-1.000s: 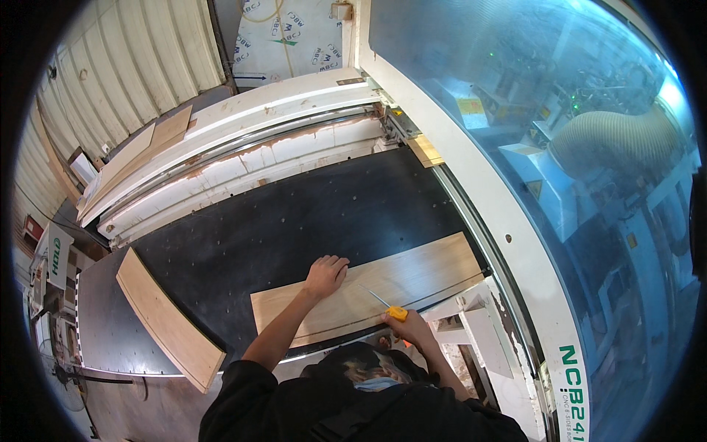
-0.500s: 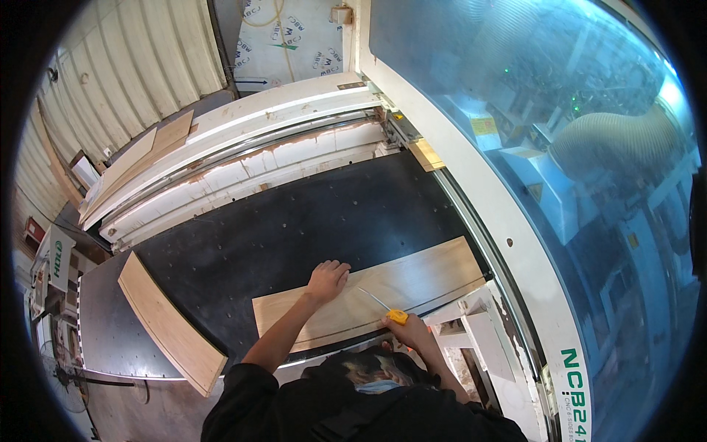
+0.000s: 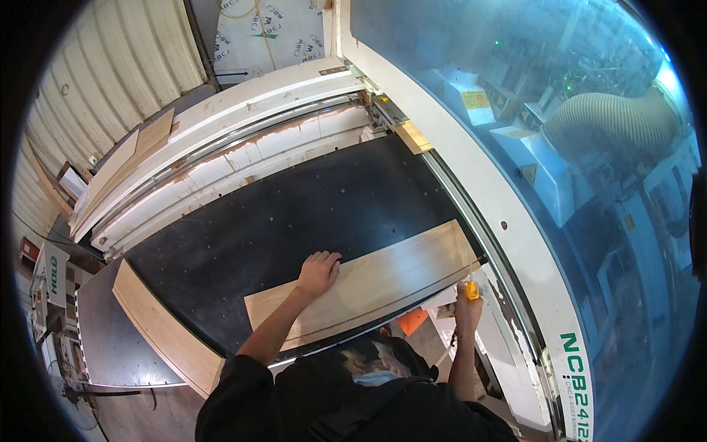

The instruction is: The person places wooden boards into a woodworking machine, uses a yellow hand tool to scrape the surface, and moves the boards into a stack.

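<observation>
A long, pale wooden board (image 3: 383,272) with a dark groove along its near long side lies on the black machine table (image 3: 243,221) in front of me. My left hand (image 3: 317,274) is on the board's far edge, its fingers bent over that edge. Past the board's right end, my right hand (image 3: 468,315) is closed around the yellow handle of a screwdriver (image 3: 472,292). Its thin metal shaft points away from me, beside the board's near right corner. Whether the tip touches the board, I cannot tell.
A second wooden board (image 3: 158,324) lies at the left, its near end reaching past the table edge. A metal rail (image 3: 486,247) and a large machine hood with a blue window (image 3: 508,158) border the right side. White beams (image 3: 243,110) stand behind the table. Something orange (image 3: 412,321) shows below the near edge.
My right hand has carried the screwdriver from above the board to the right, past its end, and the shaft now points away from me. My left hand has stayed at the far edge.
</observation>
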A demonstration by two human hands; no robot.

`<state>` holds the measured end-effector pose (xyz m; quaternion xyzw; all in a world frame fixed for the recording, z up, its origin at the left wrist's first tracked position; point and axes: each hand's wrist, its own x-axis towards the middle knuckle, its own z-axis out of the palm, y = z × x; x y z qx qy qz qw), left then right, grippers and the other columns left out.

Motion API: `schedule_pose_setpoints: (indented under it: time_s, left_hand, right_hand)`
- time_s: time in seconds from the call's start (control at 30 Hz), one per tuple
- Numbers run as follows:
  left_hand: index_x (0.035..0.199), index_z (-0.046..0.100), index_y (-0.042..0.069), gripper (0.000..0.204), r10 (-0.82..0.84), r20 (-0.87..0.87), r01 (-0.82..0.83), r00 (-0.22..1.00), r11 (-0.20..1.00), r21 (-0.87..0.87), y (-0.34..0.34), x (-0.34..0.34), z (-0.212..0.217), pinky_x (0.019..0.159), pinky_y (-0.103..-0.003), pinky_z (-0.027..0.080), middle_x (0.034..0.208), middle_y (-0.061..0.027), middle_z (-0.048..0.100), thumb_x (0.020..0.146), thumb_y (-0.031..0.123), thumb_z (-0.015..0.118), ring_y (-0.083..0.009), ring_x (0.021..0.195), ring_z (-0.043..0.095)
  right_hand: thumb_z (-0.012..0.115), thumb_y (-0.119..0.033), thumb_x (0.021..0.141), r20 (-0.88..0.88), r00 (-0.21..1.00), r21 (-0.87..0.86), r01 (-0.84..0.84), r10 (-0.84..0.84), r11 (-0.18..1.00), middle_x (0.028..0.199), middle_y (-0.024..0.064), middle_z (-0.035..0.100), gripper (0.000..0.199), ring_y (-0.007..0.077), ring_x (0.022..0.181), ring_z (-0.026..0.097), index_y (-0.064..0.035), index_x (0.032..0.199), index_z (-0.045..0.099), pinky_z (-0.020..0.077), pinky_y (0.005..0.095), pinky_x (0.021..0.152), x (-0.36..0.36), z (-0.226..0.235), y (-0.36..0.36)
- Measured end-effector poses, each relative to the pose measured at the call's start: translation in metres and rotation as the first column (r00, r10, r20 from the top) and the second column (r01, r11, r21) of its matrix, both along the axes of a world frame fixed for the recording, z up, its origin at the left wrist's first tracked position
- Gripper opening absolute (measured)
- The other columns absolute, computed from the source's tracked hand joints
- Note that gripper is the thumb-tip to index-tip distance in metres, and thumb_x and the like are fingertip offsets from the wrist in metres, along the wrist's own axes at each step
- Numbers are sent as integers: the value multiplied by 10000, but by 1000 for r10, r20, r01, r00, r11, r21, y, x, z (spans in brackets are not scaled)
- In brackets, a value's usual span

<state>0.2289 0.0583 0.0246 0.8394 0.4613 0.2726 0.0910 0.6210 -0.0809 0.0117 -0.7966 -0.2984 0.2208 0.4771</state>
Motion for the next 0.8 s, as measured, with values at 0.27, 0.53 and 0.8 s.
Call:
schedule_pose_setpoints:
  time_s: [0.27,0.53,0.8]
  left_hand:
    - [1092,666,63,177,-1,6,1,1000,1000,-17,0,-3,0,784,-444,522,900,-111,644,950,158,620,-302,868,638]
    - [1090,670,67,182,-3,34,3,999,1000,-27,4,-3,-5,785,-441,526,906,-108,651,940,161,627,-296,868,644]
    - [1079,696,81,193,95,127,-43,987,933,-358,11,4,13,815,-433,538,941,-98,679,914,179,668,-302,895,656]
  right_hand:
    - [742,-419,947,-52,978,-73,-206,202,976,643,24,596,426,124,512,566,-3,883,679,478,295,445,-27,12,-20]
    - [754,-403,944,-156,880,-190,-473,449,861,660,15,612,406,112,558,595,-2,924,695,497,297,505,-111,9,-13]
    - [758,-447,943,43,995,-212,100,-93,972,718,93,676,495,193,639,631,39,870,700,493,366,590,-35,27,-21]
